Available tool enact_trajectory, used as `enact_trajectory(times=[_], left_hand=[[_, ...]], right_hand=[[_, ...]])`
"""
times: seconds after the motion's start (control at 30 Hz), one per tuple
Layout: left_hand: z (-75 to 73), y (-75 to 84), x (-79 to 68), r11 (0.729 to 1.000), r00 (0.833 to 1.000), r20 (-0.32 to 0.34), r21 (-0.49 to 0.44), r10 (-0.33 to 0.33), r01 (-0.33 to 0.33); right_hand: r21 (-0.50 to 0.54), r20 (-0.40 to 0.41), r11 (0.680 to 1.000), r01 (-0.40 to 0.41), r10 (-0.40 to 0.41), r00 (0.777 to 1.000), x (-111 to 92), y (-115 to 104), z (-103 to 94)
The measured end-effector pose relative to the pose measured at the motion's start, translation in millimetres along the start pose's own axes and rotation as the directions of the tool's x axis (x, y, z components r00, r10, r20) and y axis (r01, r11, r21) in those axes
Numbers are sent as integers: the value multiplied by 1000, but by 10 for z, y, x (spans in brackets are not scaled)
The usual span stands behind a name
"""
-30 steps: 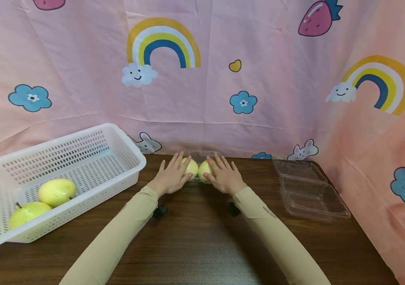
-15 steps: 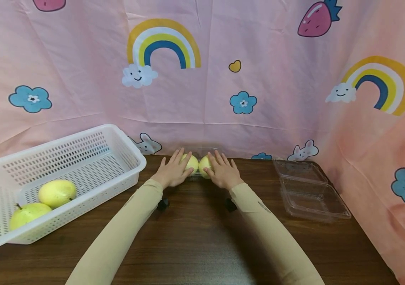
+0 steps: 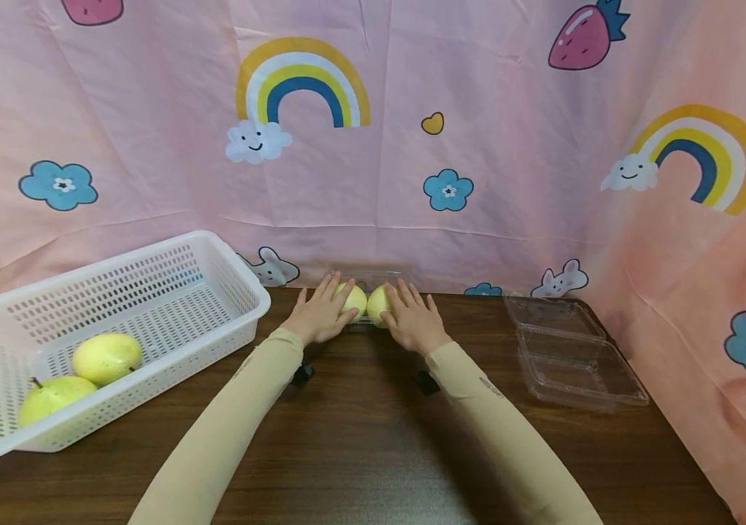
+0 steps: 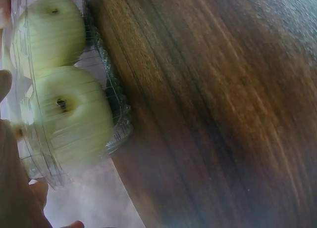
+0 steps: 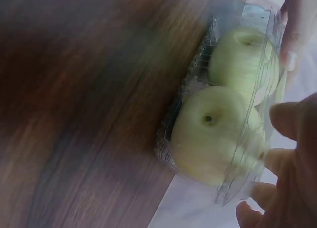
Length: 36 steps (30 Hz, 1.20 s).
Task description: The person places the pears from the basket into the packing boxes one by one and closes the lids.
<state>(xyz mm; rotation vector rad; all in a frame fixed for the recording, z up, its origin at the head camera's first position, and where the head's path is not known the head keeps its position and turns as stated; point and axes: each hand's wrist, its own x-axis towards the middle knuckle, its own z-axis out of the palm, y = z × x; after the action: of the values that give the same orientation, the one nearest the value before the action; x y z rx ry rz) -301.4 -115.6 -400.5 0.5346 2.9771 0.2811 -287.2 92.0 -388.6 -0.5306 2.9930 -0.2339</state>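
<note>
A clear plastic clamshell box stands at the table's far edge, against the curtain. Inside it two yellow-green pears, the left pear and the right pear, sit side by side. My left hand lies over the box's left part with its fingers stretched forward. Over the right part my right hand lies likewise, fingers straight and spread. Both wrist views show clear plastic between the fingers and the pears; whether the lid is latched I cannot tell. The hands partly cover the box in the head view.
On the left is a white perforated basket holding a rear pear and a front pear. An open clear clamshell box lies at the right. A pink printed curtain borders the dark wooden table.
Both hands and the box with the pears have shifted slightly away, toward the curtain, mostly in the first half second. Since then the hands have hardly moved.
</note>
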Motion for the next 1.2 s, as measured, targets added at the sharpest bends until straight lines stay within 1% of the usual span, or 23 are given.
enact_trajectory(times=[0.17,0.33,0.43,0.57,0.7,0.8,0.9,1.0,1.1,1.2], left_hand=[[23,2,-8,1000,1000,-30,27,0,1],[49,-3,-32,999,997,-82,51,1,3],[54,7,-50,999,994,-106,50,6,-1],[68,21,-80,998,992,-127,70,20,-11],[83,23,-115,995,989,-142,89,46,-33],[82,11,-158,993,988,-143,109,62,-46],[67,4,-199,991,987,-139,124,74,-57],[47,3,-249,989,985,-148,126,91,-72],[32,-4,-309,989,983,-152,123,105,-86],[21,-22,-374,988,984,-139,119,113,-96]], right_hand=[[-36,-53,997,68,-70,996,-158,37,-10],[-66,-103,987,150,-156,982,-325,40,-31],[-80,-145,977,196,-206,968,-423,36,-21],[-118,-191,959,259,-278,941,-565,45,36],[-166,-201,936,309,-339,919,-710,78,98],[-185,-215,921,344,-379,900,-815,107,124],[-195,-227,910,365,-404,886,-898,148,140],[-195,-228,907,374,-413,882,-961,202,154],[-194,-219,908,372,-410,886,-1012,256,154],[-197,-212,910,364,-402,891,-1061,307,148]])
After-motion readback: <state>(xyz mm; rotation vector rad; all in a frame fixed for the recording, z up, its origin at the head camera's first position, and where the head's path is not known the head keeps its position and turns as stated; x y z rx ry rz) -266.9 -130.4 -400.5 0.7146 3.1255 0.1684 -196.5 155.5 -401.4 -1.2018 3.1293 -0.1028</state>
